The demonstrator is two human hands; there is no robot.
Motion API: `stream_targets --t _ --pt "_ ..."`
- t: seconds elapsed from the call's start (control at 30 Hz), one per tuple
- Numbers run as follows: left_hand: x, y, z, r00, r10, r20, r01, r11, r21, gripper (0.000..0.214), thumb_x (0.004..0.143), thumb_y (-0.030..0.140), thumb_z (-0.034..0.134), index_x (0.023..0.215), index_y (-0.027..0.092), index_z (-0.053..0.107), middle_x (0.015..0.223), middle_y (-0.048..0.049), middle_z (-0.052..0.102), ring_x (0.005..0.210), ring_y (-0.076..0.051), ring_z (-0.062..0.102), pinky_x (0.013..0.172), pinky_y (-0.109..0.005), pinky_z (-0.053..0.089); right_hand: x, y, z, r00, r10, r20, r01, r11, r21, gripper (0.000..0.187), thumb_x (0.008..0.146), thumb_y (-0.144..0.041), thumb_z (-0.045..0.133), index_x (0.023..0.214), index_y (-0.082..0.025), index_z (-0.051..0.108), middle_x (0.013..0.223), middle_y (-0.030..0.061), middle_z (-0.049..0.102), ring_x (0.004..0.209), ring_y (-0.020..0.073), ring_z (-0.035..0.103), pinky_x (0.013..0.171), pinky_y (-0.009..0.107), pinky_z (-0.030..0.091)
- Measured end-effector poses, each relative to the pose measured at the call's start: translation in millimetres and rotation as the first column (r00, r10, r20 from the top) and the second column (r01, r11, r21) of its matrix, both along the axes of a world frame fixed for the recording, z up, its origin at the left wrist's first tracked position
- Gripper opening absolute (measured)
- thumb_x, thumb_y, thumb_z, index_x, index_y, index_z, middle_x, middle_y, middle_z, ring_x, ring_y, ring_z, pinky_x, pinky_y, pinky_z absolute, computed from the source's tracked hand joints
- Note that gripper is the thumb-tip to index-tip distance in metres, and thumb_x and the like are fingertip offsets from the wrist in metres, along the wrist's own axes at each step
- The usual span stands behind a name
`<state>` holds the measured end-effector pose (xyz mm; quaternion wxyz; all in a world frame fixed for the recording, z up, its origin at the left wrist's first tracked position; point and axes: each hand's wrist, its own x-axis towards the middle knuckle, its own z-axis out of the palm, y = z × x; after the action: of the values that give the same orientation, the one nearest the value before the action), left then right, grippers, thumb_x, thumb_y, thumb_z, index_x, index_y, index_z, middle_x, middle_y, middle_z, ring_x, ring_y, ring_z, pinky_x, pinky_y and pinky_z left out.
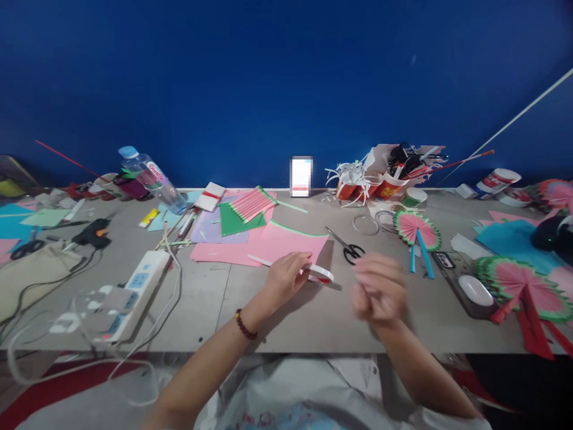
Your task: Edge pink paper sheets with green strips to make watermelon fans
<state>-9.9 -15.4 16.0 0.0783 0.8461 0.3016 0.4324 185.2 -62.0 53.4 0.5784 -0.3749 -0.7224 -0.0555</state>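
My left hand [289,276] has the tape roll [324,273] pinched at its near side, thumb and fingers closed on it, just over the near edge of the pink sheet [290,240]. My right hand [381,289] is raised off the table [286,331] to the right of the roll, fingers curled and blurred, so I cannot tell whether anything sits between them. To handle the tape well, I judge that I should grip the roll lightly by its rim, so that it can turn, and keep the band square to the paper, since a twisted strip would likely pucker a sheet this thin. A thin white strip [258,260] lies across the pink paper and runs toward my left hand; whether it joins the roll is hidden. Pressing from one end to the other should leave fewer wrinkles than dabbing. The roll is a narrow, smooth white ring with red on its inner side. The pink sheet looks matt, with a curved far edge trimmed in green; beyond it a pleated piece [253,204] shows crisp, ridged folds over flat green paper [244,226]. The scissors [348,245], black-handled with slim metal blades, lie just right of the pink sheet, near a round fan [417,229] of tight pink pleats with a ragged green rim.
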Motion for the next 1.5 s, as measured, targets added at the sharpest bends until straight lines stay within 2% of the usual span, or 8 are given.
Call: stream_targets --t 0.03,0.13,0.33,0.8,0.9,1.07,1.27,1.5 --pt "0 0 -1.3 1.0 0.002 0.01 -0.002 1.0 0.007 0.024 0.088 0.01 0.051 0.111 0.019 0.055 0.102 -0.0084 0.07 0.097 -0.019 0.067 0.079 -0.033 0.056 -4 8 -1.3 0.999 0.004 -0.032 -0.002 0.998 0.07 0.009 0.086 -0.024 0.051 0.091 -0.027 0.058 0.077 0.0025 0.062 0.073 0.0199 0.061 0.069 0.04 0.052" --pt "1 2 -5.1 0.998 0.011 0.055 -0.013 0.999 0.036 0.022 0.087 0.01 0.052 0.106 0.019 0.058 0.098 -0.0089 0.071 0.091 -0.019 0.068 0.075 -0.031 0.056 -15 24 -9.1 1.0 0.015 -0.004 -0.016 0.977 -0.212 0.013 0.087 -0.023 0.048 0.076 -0.023 0.056 0.066 0.0026 0.059 0.063 0.0175 0.056 0.062 0.034 0.047" --pt "-1 6 -5.8 0.994 0.087 0.072 -0.096 0.987 0.128 0.015 0.088 0.012 0.054 0.097 0.021 0.062 0.093 -0.0073 0.073 0.087 -0.018 0.069 0.075 -0.031 0.056 -26 28 -21.1 0.966 0.188 -0.178 -0.258 0.645 -0.719 0.025 0.086 -0.036 0.056 0.066 -0.02 0.055 0.062 0.0002 0.057 0.059 0.0134 0.049 0.058 0.027 0.039" --pt "-5 5 -6.8 0.991 0.117 0.06 -0.129 0.954 0.272 0.011 0.09 0.02 0.055 0.084 0.023 0.063 0.086 -0.0031 0.071 0.08 -0.015 0.065 0.072 -0.03 0.05 -24 34 -29.7 0.73 0.017 -0.683 -0.68 0.122 -0.723 0.046 0.073 -0.061 0.067 0.065 -0.018 0.055 0.049 -0.0053 0.048 0.045 0.0077 0.04 0.048 0.022 0.032" --pt "-6 5 -5.0 0.991 0.125 0.052 -0.135 0.944 0.302 0.01 0.089 0.018 0.056 0.088 0.024 0.064 0.084 -0.0033 0.07 0.079 -0.016 0.063 0.072 -0.031 0.048 -26 34 -29.4 0.719 0.019 -0.695 -0.691 0.129 -0.711 0.044 0.073 -0.059 0.069 0.063 -0.019 0.053 0.048 -0.0053 0.048 0.045 0.0079 0.042 0.047 0.022 0.033" --pt "-10 7 3.1 0.975 0.215 0.06 -0.223 0.958 0.181 0.016 0.088 0.025 0.059 0.103 0.024 0.067 0.089 -0.0061 0.069 0.083 -0.019 0.062 0.076 -0.033 0.047 -30 37 -36.7 0.69 -0.066 -0.72 -0.675 0.301 -0.674 0.043 0.072 -0.059 0.068 0.067 -0.02 0.051 0.057 -0.0033 0.053 0.048 0.0088 0.045 0.046 0.022 0.039" --pt "-8 6 4.6 0.932 0.252 0.259 -0.142 0.914 -0.38 0.02 0.091 0.032 0.052 0.087 0.019 0.068 0.069 -0.0008 0.061 0.057 -0.012 0.052 0.053 -0.025 0.042 -26 39 -37.3 0.729 -0.029 -0.683 -0.574 0.517 -0.635 0.04 0.076 -0.06 0.063 0.077 -0.021 0.057 0.066 0.0005 0.058 0.059 0.0121 0.052 0.056 0.025 0.045" --pt "-2 14 -5.3 0.881 0.232 0.412 0.044 0.827 -0.561 0.041 0.084 0.039 0.06 0.119 0.019 0.055 0.101 -0.0074 0.06 0.083 -0.016 0.06 0.066 -0.027 0.052 -34 35 -35.8 0.785 0.074 -0.615 -0.562 0.503 -0.657 0.038 0.078 -0.058 0.063 0.086 -0.02 0.06 0.073 0.0029 0.063 0.068 0.0164 0.06 0.067 0.03 0.051"
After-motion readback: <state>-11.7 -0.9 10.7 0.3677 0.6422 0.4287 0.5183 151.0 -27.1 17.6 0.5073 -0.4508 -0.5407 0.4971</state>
